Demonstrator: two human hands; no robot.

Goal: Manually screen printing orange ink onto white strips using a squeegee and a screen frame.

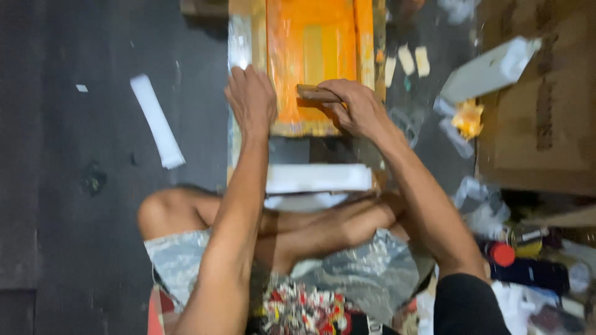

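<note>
I sit cross-legged on a dark floor in front of an orange-stained screen frame [316, 43] that lies flat. My left hand [251, 99] rests palm down on the frame's left edge, fingers together. My right hand [354, 108] grips a wooden-handled tool [313, 93], likely a squeegee, held across the lower part of the orange screen. A stack of white sheets or flat boxes [318, 178] lies between the frame and my legs.
A white strip [156, 121] lies on the floor at the left. Cardboard boxes [540, 105] stand at the right with a white packet [487, 71] and crumpled yellow scrap [469, 118]. Bottles and a red-capped can [501, 253] crowd the lower right.
</note>
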